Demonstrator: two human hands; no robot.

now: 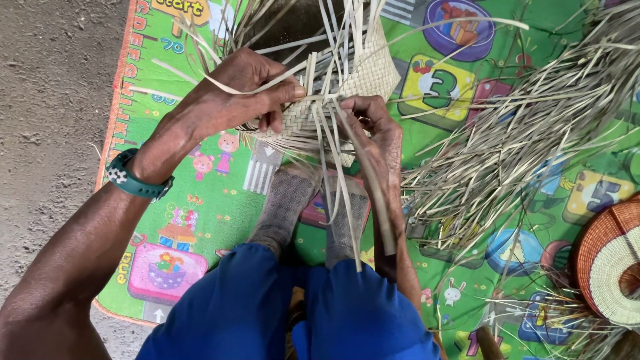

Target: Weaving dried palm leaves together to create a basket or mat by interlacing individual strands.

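Observation:
A half-woven mat of pale palm strips (363,79) lies over my feet, with loose strip ends sticking out in all directions. My left hand (243,90), with a dark green watch on the wrist, presses down on the woven edge and pinches a strip between thumb and fingers. My right hand (373,130) grips several long strips (343,180) that hang down from the weave toward my knees. Both hands touch the weave, close together at its near edge.
A green play mat with cartoon pictures (200,200) covers the ground. A big heap of loose dry strips (513,140) lies to the right. A round orange and white woven basket (610,267) sits at the right edge. Bare grey floor (47,120) is on the left.

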